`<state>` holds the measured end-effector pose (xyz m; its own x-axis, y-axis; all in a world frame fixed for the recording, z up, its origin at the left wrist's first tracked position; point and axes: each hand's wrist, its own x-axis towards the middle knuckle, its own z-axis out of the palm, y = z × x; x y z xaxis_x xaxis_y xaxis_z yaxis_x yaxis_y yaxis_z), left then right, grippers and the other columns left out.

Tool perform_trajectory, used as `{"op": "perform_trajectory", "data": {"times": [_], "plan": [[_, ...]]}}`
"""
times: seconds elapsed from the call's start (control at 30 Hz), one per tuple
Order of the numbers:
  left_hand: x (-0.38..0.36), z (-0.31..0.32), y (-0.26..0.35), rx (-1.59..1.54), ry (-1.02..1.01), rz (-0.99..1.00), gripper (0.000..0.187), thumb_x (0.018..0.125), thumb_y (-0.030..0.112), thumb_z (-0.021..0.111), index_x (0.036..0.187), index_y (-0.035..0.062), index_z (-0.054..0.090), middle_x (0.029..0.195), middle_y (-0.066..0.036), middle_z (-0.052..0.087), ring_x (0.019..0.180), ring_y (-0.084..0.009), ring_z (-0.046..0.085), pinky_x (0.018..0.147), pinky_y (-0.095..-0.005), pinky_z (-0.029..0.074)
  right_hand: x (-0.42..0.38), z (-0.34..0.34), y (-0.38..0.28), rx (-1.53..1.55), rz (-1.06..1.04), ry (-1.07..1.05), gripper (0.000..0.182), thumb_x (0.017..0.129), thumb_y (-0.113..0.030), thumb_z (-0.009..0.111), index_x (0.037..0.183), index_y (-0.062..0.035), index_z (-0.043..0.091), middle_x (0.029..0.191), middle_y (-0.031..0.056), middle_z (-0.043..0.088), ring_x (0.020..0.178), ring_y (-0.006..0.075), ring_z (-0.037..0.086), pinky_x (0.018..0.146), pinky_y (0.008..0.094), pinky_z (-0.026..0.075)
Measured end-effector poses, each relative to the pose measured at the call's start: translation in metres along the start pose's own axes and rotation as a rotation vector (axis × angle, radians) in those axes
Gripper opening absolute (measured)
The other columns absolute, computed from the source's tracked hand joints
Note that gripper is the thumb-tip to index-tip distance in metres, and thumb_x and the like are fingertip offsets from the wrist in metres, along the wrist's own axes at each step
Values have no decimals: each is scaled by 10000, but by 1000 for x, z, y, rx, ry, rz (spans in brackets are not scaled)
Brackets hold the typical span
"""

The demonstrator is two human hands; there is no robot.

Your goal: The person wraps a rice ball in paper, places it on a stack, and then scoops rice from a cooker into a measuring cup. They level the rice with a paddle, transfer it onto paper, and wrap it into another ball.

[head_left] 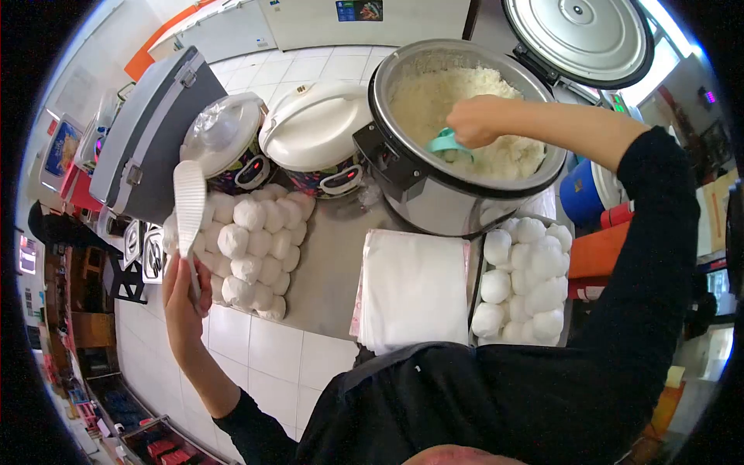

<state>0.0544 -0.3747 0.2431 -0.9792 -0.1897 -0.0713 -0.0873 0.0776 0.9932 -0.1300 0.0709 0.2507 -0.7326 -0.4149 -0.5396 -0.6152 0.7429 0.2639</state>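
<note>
My left hand (pixel 186 298) is wrapped round the handle of a white rice paddle (pixel 190 203), its blade upright beside a pile of white wrapped balls (pixel 256 240). Inside the large open cooker (pixel 387 147), my right hand (pixel 473 122) grips a teal scoop (pixel 449 142), whose lower part is down at the white rice (pixel 511 159). A stack of white sheets (pixel 416 287) lies in front of the cooker. To its right, more white balls (pixel 535 287) fill a tray.
Two lidded pots, one (pixel 322 132) beside the cooker and one (pixel 225 139) farther left, stand near a grey cool box (pixel 147 132). The cooker's raised lid (pixel 581 35) is at the upper right. A blue bucket (pixel 583 194) and orange box (pixel 597 252) stand right.
</note>
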Motion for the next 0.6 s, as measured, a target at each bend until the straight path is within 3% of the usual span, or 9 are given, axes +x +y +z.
{"op": "perform_trajectory", "data": {"times": [0.17, 0.27, 0.37, 0.43, 0.47, 0.53, 0.6], "plan": [[-10, -4, -9, -110, -59, -15, 238, 933, 242, 409, 1007, 33, 498, 583, 8, 444, 367, -13, 282, 313, -164, 184, -51, 16, 9, 276, 49, 63, 305, 749, -185, 428, 806, 59, 601, 825, 257, 603, 771, 387, 589, 683, 449, 461], [-2, 25, 0, -63, -118, 3, 284, 930, 241, 404, 1038, 9, 526, 532, 25, 408, 366, -12, 268, 322, -163, 182, -76, 23, 15, 427, 115, 123, 331, 765, -195, 410, 862, 65, 591, 833, 268, 598, 809, 396, 577, 749, 451, 443], [17, 58, 6, -77, -260, -13, 295, 926, 271, 404, 998, 23, 546, 502, 58, 346, 369, -14, 259, 324, -178, 180, -79, 40, 37, 454, -21, 273, 334, 781, -210, 419, 885, 54, 595, 775, 235, 608, 692, 329, 598, 640, 419, 474], [30, 93, 10, -128, -325, -73, 303, 915, 273, 398, 944, 15, 555, 528, 57, 349, 386, -23, 254, 348, -178, 182, -80, 36, 45, 862, 179, -16, 288, 804, -222, 427, 843, 21, 576, 650, 133, 565, 530, 198, 545, 482, 349, 455], [35, 114, 14, -173, -398, -82, 291, 916, 273, 399, 939, 23, 547, 549, 55, 357, 395, -25, 257, 350, -182, 183, -81, 38, 51, 855, 183, -4, 288, 804, -222, 427, 843, 21, 576, 650, 133, 565, 530, 198, 545, 482, 349, 455], [46, 157, 23, -234, -501, -177, 285, 922, 289, 408, 933, 35, 536, 566, 50, 367, 408, -26, 266, 354, -180, 191, -81, 52, 63, 1428, 228, -94, 195, 813, -210, 439, 821, -35, 525, 606, 41, 475, 459, 83, 438, 388, 249, 377], [58, 195, 26, -286, -656, -201, 275, 929, 294, 402, 910, 43, 512, 579, 47, 366, 421, -23, 267, 359, -175, 194, -84, 51, 68, 1536, 212, -65, 123, 843, -191, 453, 849, -71, 480, 637, 17, 445, 451, 55, 399, 382, 226, 346]]}}
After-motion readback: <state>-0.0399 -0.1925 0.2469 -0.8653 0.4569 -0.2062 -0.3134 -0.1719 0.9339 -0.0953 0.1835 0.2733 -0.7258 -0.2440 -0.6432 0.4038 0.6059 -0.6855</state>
